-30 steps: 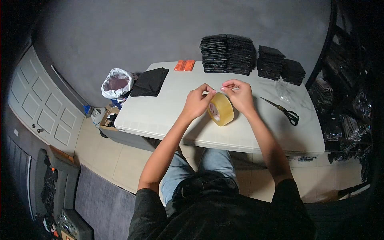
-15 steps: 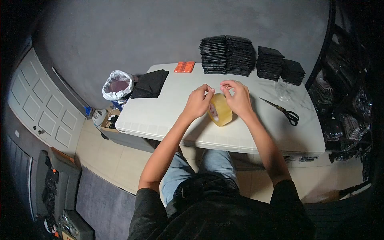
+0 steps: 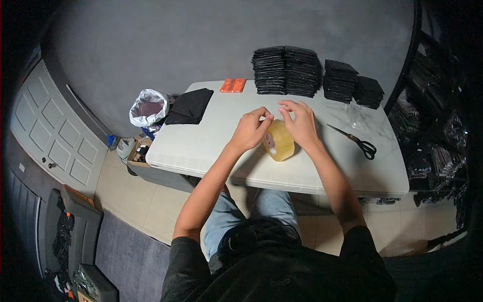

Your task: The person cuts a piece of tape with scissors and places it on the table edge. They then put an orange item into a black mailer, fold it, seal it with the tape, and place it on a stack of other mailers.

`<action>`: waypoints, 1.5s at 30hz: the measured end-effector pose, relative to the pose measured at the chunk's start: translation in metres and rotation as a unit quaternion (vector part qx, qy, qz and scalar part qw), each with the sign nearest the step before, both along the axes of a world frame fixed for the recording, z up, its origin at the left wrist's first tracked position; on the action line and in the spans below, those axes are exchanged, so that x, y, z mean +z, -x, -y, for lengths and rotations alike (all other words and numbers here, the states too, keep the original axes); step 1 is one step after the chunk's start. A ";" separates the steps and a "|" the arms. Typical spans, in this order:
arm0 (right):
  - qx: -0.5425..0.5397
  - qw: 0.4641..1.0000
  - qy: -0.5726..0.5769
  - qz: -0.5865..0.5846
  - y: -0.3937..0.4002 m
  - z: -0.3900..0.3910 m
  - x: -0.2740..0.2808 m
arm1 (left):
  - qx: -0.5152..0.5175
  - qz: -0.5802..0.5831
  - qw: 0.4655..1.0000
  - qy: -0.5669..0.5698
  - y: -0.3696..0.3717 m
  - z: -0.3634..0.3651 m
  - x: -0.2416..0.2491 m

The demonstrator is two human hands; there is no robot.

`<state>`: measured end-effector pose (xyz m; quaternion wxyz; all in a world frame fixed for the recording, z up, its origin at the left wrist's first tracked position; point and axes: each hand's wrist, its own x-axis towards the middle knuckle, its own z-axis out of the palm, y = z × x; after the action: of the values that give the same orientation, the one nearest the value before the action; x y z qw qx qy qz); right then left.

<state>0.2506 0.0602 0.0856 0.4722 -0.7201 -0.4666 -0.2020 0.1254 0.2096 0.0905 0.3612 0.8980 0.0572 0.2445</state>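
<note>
A wide roll of clear yellowish packing tape (image 3: pixel 285 146) is between my hands near the front of the white table, its printed core turned to the left. My left hand (image 3: pixel 250 130) is closed, thumb and forefinger pinched at the roll's upper left edge. On the other side my right hand (image 3: pixel 302 125) has its thumb and forefinger bent together just above the roll. The thin strip of tape at the fingertips is hard to make out. Scissors with black handles (image 3: pixel 368 149) lie to the right of my right hand.
Stacks of black packets (image 3: pixel 287 70) stand along the table's back edge, with lower stacks (image 3: pixel 340 80) beside them. An orange packet (image 3: pixel 233 85), folded black material (image 3: pixel 189 106) and crumpled clear plastic (image 3: pixel 357 116) lie on the table (image 3: pixel 201 146). A lined bin (image 3: pixel 149 108) stands left.
My left fingertips have shifted slightly right along the tape, and the right fingers have opened a little. The roll sits almost where it was; the other things have not moved.
</note>
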 end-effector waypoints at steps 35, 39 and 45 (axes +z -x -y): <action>0.074 0.964 0.088 -0.240 0.017 0.013 -0.039 | 0.077 0.028 0.995 -0.058 -0.013 -0.017 -0.001; 0.060 0.980 0.096 -0.162 0.025 0.015 -0.033 | 0.196 -0.058 0.969 -0.139 -0.010 -0.038 0.026; 0.056 0.977 0.147 -0.144 0.007 0.039 -0.010 | 0.315 -0.058 0.935 -0.151 0.014 -0.140 0.012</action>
<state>0.2431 0.0210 0.0759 0.4338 -0.7760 -0.4578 0.0012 0.1111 0.3499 0.1022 0.1214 0.8906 0.3206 0.2988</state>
